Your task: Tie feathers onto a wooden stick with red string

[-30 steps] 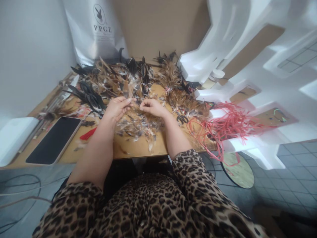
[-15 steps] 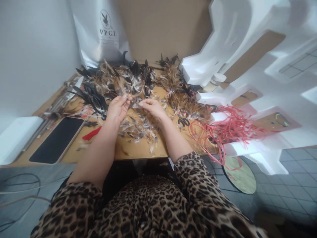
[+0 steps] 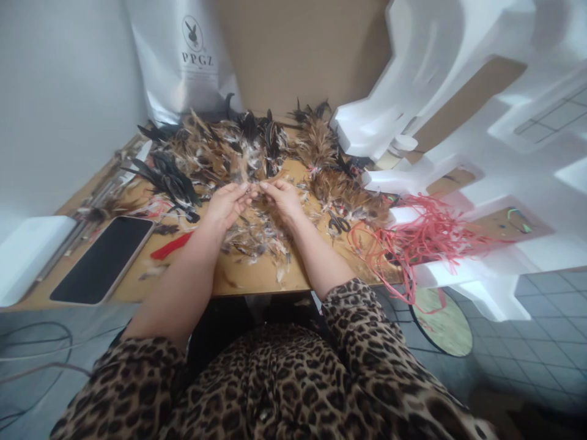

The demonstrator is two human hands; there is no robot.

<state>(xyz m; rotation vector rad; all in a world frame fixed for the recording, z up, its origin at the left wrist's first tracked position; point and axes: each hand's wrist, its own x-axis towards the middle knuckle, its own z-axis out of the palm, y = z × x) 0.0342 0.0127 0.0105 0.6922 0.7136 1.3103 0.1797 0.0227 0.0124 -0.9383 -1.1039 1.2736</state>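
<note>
My left hand (image 3: 229, 206) is closed in a pinch over the feather pile, with a blurred brown feather (image 3: 239, 168) rising from its fingertips. Close beside it, fingertips nearly meeting, my right hand (image 3: 283, 198) also pinches; what lies between its fingers is too small to make out. Beneath both hands are loose feather scraps (image 3: 254, 238) in brown and white. Behind them spreads a heap of brown feathers (image 3: 202, 143), with black feathers (image 3: 167, 177) at its left. Brown feather bunches (image 3: 346, 192) lie to the right.
Black scissors (image 3: 338, 222) lie right of my hands, near tangled pink-red ribbons (image 3: 426, 235) on white foam (image 3: 536, 244). A phone (image 3: 103, 260), a white box (image 3: 34, 256) and a red strip (image 3: 170, 246) are at left. A silver bag (image 3: 197, 79) stands behind.
My left hand has moved slightly right and down, and my right hand slightly left, so the fingertips are now closer together. The feather at my left fingertips has shifted right.
</note>
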